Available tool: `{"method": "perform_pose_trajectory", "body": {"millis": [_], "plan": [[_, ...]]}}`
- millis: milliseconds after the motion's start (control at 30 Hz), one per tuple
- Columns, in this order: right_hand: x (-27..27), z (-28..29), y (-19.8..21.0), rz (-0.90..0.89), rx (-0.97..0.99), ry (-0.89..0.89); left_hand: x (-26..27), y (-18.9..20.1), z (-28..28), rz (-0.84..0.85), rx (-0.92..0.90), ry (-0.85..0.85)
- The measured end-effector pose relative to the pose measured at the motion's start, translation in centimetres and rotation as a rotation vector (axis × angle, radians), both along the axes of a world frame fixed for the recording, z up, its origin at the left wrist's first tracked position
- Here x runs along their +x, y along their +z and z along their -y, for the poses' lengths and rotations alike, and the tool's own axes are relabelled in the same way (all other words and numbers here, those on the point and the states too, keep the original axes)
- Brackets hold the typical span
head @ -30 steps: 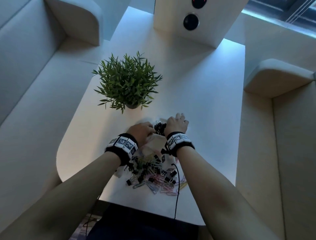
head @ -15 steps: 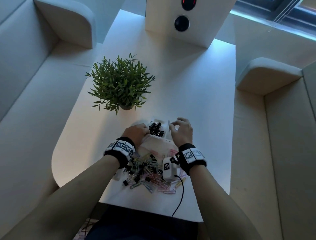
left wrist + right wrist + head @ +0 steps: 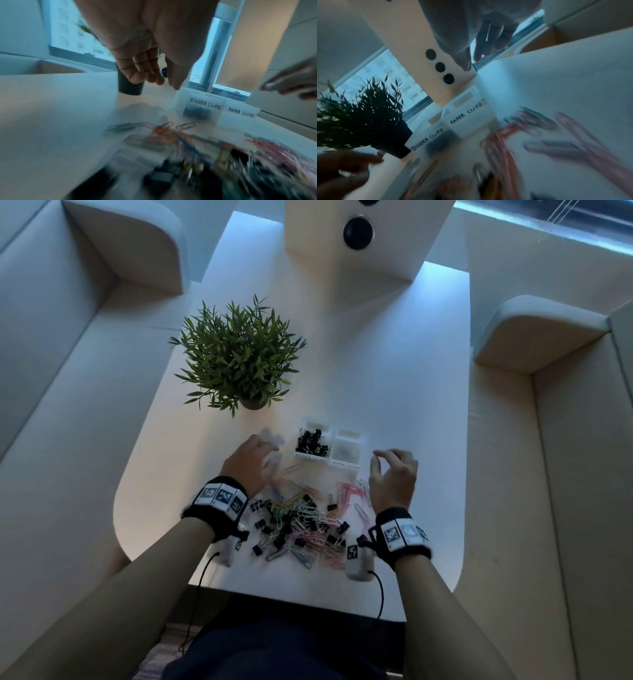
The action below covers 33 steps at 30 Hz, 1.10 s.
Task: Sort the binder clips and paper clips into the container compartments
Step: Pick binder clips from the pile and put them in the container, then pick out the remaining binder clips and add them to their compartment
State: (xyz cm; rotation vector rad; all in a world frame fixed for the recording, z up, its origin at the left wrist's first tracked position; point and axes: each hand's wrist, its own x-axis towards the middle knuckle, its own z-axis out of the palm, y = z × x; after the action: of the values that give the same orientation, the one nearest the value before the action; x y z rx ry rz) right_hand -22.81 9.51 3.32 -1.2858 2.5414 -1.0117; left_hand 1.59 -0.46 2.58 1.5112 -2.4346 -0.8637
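Observation:
A clear two-compartment container [image 3: 325, 462] stands on the white table [image 3: 394, 388] beyond a pile of clips. Its left compartment, labelled BINDER CLIPS [image 3: 204, 105], holds black binder clips [image 3: 310, 441]. The right one, labelled PAPER CLIPS [image 3: 240, 113], looks pale, and I cannot make out its contents. A mixed pile of coloured paper clips and black binder clips [image 3: 301, 518] lies nearer me. My left hand [image 3: 263, 455] hovers left of the container, blurred, fingers relaxed and empty [image 3: 163, 82]. My right hand [image 3: 375, 460] hovers right of it, loosely curled, holding nothing [image 3: 471, 63].
A potted green plant [image 3: 236, 357] stands on the table behind and left of the container. A pale pillar with dark round sockets [image 3: 356, 234] rises at the far end. Sofa seats flank the table. The near table edge [image 3: 308, 594] is just behind the pile.
Both hands have drawn back from over the container and moved apart, left hand leftward and right hand rightward. The container and the pile between them now show fully.

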Motion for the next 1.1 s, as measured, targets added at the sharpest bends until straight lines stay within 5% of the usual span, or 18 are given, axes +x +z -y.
{"method": "perform_pose_trajectory", "body": {"millis": [167, 367, 800, 1100], "plan": [[2.7, -5.5, -1.7, 0.045, 0.194, 0.273, 4.3, -2.6, -1.8, 0.177, 0.005, -0.181], [7.9, -5.2, -2.5, -0.005, 0.318, 0.707, 3.9, -1.5, -3.0, 0.121, -0.006, -0.201], [8.7, -1.7, -3.2, 0.029, 0.38, 0.607, 3.1, -2.6, -5.7, -0.068, 0.018, -0.221], [5.7, -2.3, -2.4, 0.391, 0.341, 0.348, 3.5, -1.7, -4.8, -0.139, 0.124, -0.065]]}}
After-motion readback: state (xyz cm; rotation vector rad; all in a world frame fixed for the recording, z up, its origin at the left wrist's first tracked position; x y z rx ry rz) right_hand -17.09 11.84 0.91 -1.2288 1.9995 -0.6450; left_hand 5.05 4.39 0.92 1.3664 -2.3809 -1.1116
